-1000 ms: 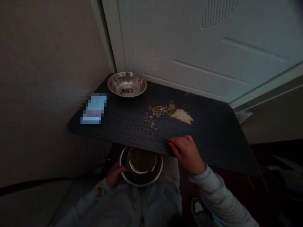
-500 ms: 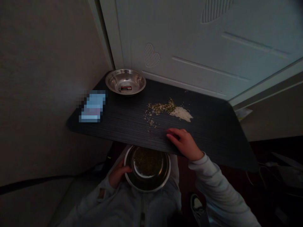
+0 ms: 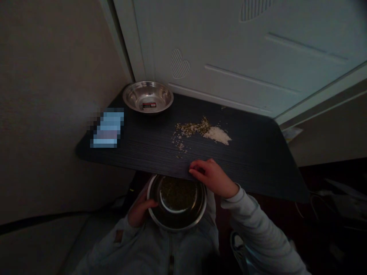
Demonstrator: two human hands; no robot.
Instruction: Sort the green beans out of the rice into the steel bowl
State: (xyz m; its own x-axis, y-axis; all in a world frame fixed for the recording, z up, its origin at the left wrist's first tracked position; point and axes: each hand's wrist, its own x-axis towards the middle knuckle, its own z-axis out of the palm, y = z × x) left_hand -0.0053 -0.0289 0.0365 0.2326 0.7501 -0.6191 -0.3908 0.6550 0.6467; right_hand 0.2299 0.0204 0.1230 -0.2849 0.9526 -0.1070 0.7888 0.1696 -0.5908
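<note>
My left hand [image 3: 140, 210] grips the left rim of a metal bowl [image 3: 176, 223] on my lap, thumb over the edge. Small greenish grains [image 3: 177, 193] that look like mung beans cover its bottom. The bowl's far rim sits under the front edge of the table. Over that edge, just above the bowl, is my right hand [image 3: 215, 177], its fingers curled toward the thumb; whatever they hold is too small to tell. Beyond it lies a heap of white rice [image 3: 218, 135], with mixed rice and green beans [image 3: 195, 128] scattered to its left.
A second metal bowl [image 3: 148, 97] with a label inside stands at the table's back left. A blurred-out phone-like object [image 3: 107, 130] lies at the left end of the dark table [image 3: 258, 152]. Walls and a white door [image 3: 223, 46] border the table behind and left.
My right hand has moved left and nearer to me, from the tabletop to the edge above the bowl. My left hand keeps its grip. The view has shifted slightly.
</note>
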